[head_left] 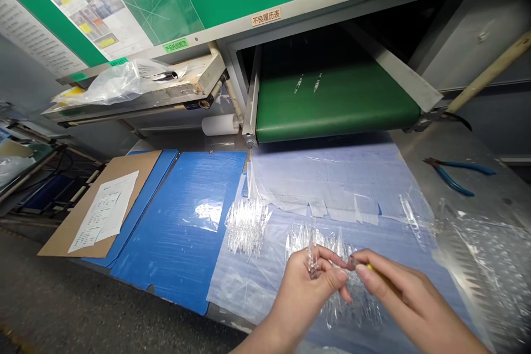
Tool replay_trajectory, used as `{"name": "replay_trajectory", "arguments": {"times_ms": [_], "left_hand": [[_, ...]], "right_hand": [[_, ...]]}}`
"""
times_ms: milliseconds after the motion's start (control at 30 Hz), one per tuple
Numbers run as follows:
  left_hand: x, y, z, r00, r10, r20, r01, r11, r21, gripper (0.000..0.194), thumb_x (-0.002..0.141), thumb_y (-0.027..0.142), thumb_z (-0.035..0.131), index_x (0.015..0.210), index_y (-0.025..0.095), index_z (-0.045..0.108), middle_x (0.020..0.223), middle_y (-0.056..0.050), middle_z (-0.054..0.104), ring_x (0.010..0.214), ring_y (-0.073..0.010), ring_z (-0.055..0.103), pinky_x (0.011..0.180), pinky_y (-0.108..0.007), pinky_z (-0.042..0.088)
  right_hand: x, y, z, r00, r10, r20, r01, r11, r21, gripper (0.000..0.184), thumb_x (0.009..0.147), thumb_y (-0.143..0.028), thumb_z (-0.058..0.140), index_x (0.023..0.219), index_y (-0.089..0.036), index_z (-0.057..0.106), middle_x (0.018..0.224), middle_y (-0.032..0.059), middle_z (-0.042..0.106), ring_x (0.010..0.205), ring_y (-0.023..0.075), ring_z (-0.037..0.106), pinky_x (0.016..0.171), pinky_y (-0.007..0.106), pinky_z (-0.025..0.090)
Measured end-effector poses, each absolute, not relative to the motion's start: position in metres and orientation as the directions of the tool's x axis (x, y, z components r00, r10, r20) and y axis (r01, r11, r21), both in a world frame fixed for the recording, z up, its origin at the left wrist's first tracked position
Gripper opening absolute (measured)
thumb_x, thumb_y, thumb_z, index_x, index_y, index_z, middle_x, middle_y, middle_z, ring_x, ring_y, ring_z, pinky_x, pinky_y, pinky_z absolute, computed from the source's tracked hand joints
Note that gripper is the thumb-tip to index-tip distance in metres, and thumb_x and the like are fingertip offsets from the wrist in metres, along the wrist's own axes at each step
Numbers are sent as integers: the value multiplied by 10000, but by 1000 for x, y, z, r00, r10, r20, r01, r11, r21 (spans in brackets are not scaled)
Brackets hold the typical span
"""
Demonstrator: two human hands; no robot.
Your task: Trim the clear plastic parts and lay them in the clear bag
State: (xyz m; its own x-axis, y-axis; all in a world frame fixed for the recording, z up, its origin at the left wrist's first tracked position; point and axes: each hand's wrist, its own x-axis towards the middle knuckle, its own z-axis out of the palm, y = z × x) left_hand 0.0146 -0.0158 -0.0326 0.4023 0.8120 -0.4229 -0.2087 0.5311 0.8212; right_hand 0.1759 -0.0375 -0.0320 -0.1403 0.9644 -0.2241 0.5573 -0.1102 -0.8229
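My left hand [305, 293] pinches a small transparent plastic piece [313, 261] between thumb and fingers. My right hand [400, 301] grips a thin yellow-handled tool [384, 279], mostly hidden by the fingers, and its tip end reaches toward that piece. Both hands are above a heap of transparent plastic pieces [336, 282] lying on a plastic sheet [332, 182]. A second, smaller bunch of similar pieces [248, 227] lies to the left of the hands.
A green conveyor belt [336, 102] runs out of a housing ahead, carrying two small pieces. Blue-handled pliers [452, 174] lie on the right-hand metal surface. Bubble wrap [485, 265] lies at the right. Blue boards [178, 227] and papers on cardboard [103, 213] lie to the left.
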Motion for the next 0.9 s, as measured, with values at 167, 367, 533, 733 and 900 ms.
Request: {"name": "replay_trajectory", "arguments": {"times_ms": [167,367,533,733,900], "left_hand": [[16,-17,-31,363,821,-441,-158,521,839,260,681,352,692,758,134,573,531,34,534,518,-96,524,571,-226,381],[17,-18,-29,355,826,-439,-118,505,855,253,672,339,689,733,122,572,558,26,523,521,-83,497,552,-214,368],[19,-20,-25,353,819,-453,-79,508,857,244,687,338,669,716,125,555,540,26,508,522,-88,488,548,-214,367],[19,-19,-22,352,822,-448,-54,495,867,230,695,337,660,701,132,557,533,24,508,522,-92,491,546,-213,368],[18,-18,-22,354,830,-431,-37,473,880,235,695,343,653,674,130,557,522,14,514,507,-93,480,524,-210,353]], "right_hand": [[176,-41,-29,-253,950,-183,611,10,-791,247,865,-388,399,801,-250,593,731,5,649,621,148,599,549,223,452],[176,-40,-30,-254,952,-170,623,27,-782,249,868,-384,395,812,-254,600,717,-2,651,602,144,603,533,222,454],[176,-43,-25,-280,943,-180,608,29,-794,257,876,-370,386,760,-254,584,690,-6,638,611,146,599,545,230,449],[175,-42,-26,-289,939,-189,592,20,-806,264,882,-366,375,759,-247,577,701,3,639,625,151,598,554,239,451],[174,-41,-24,-301,934,-195,607,29,-794,310,888,-379,357,715,-243,576,668,-3,629,596,144,591,540,229,445]]}}
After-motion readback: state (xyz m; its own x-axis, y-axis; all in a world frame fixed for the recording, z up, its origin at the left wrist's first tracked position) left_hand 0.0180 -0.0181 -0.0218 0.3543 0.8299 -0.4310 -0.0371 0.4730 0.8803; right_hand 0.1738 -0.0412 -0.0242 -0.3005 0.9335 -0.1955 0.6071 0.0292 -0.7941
